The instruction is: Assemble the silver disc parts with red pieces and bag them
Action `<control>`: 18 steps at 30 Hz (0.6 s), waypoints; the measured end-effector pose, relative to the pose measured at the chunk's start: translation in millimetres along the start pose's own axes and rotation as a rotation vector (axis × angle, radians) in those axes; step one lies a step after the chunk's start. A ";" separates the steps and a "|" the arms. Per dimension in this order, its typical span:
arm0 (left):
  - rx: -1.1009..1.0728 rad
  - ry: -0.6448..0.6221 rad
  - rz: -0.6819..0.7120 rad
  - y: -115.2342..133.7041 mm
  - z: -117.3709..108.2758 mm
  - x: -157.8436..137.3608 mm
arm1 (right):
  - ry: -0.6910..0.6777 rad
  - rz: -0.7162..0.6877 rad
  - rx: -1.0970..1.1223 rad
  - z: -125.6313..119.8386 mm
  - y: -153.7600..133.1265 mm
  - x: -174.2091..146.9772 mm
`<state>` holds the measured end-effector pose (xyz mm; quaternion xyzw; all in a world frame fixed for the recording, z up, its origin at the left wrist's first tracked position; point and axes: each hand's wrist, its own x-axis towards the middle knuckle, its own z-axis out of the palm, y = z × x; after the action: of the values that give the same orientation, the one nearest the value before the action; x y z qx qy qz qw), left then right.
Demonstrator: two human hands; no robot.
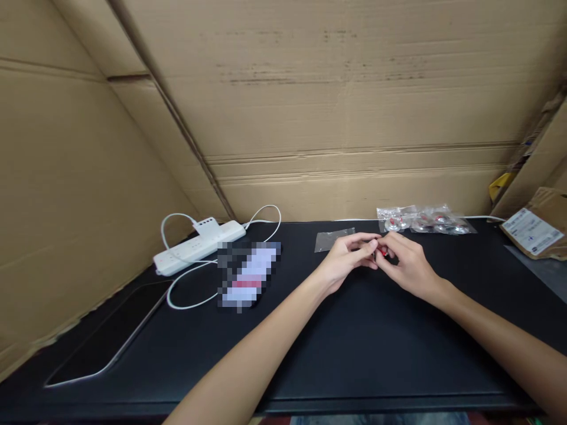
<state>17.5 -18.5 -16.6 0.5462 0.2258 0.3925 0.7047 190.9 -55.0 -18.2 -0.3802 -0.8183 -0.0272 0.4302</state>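
Note:
Above the black table, my left hand (348, 257) and my right hand (408, 263) meet fingertip to fingertip. Both are closed around a small red and silvery object (383, 252), mostly covered by the fingers, so its kind cannot be told. Just behind my left hand lies a flat clear plastic bag (333, 241). Several clear bags (425, 221) with round silvery and red pieces inside lie at the back edge, beyond my right hand.
A white power strip (201, 247) with looping white cables stands at the left, near a dark tablet (110, 333). Beside it is a blurred-out device (252, 274). A brown package with a white label (534, 230) sits at the right. Cardboard walls (336, 106) enclose the table.

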 end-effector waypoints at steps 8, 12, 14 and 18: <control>0.019 0.040 -0.006 -1.9 0.5 0.7 | -0.065 0.025 0.099 -2.8 3.7 0.5; 0.040 0.030 0.005 -1.8 0.3 0.4 | -0.076 0.085 0.134 -2.7 4.0 1.3; 0.039 0.025 0.012 -1.8 0.3 0.3 | -0.055 0.140 0.149 -0.6 4.1 1.3; 0.077 0.032 0.033 -1.9 1.8 0.1 | 0.010 0.268 0.249 7.2 4.1 -1.0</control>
<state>19.4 -19.6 -17.9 0.5701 0.2429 0.4039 0.6729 189.0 -50.0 -24.6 -0.4294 -0.7551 0.1301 0.4779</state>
